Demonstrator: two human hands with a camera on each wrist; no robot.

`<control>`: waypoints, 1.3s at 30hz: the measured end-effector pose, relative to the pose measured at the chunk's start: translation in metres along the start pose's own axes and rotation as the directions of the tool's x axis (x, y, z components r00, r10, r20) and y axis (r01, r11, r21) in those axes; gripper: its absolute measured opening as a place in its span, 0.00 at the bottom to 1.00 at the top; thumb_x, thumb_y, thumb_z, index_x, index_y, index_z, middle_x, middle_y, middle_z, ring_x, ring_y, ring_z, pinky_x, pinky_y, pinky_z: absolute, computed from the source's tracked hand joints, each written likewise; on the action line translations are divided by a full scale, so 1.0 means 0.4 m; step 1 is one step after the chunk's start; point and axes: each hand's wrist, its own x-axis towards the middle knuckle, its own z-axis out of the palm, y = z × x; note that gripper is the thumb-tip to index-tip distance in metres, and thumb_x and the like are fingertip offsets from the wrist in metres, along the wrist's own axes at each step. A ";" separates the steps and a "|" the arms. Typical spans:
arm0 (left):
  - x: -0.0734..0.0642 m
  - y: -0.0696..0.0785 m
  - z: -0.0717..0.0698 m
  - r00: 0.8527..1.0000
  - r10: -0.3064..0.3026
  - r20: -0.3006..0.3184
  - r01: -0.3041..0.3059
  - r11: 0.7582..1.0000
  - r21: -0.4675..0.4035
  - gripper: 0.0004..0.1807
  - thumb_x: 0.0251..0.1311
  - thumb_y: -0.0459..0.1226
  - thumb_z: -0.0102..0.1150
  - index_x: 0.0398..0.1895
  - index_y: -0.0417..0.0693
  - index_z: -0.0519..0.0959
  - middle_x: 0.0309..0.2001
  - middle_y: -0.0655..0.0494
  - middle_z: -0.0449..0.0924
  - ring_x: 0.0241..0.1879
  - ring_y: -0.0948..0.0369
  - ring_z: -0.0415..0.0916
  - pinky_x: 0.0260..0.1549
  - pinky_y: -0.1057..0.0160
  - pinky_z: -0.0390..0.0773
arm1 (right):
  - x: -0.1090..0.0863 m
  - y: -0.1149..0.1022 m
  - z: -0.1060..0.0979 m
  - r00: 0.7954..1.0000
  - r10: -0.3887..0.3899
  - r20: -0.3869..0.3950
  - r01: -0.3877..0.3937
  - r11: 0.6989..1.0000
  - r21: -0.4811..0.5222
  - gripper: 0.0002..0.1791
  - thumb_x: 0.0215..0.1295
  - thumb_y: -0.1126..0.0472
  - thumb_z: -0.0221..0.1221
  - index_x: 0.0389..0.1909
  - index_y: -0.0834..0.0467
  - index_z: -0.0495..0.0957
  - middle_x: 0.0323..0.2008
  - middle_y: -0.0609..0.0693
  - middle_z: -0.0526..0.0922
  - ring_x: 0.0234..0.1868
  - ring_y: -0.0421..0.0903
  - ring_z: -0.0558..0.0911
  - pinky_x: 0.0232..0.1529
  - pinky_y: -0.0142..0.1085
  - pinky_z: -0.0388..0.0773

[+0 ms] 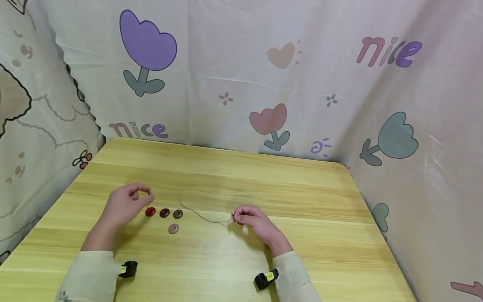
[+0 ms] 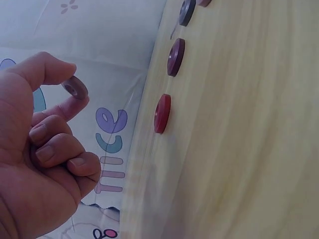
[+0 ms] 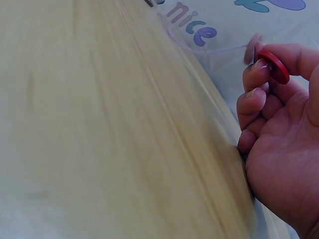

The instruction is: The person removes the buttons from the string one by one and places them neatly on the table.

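Between thumb and forefinger, my left hand (image 1: 126, 205) pinches a brown button (image 2: 75, 88), held up above the table's left side. My right hand (image 1: 258, 222) grips a red button (image 3: 274, 67) and a pinkish button (image 3: 251, 49) beside it. A thin string (image 1: 205, 219) runs leftward from the right hand's buttons; whether it reaches the left hand, I cannot tell. Near the left hand lie a red button (image 1: 150, 211), a dark red button (image 1: 164, 212) and a dark brown button (image 1: 178, 214) in a row, with a pinkish-brown button (image 1: 173, 228) nearer me.
The wooden table (image 1: 211, 268) has its far edge against a patterned curtain (image 1: 226, 50), which also hangs along both sides. Black wrist cameras sit on both sleeves.
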 end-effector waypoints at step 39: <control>-0.076 -0.005 0.046 0.962 0.029 0.273 -0.027 1.000 -0.009 0.18 0.51 0.36 0.74 0.46 0.41 0.84 0.17 0.60 0.59 0.18 0.62 0.57 0.20 0.63 0.61 | 0.001 0.001 -0.002 1.000 0.007 -0.009 -0.007 1.000 -0.004 0.10 0.71 0.64 0.54 0.39 0.70 0.75 0.31 0.50 0.74 0.37 0.46 0.72 0.46 0.40 0.68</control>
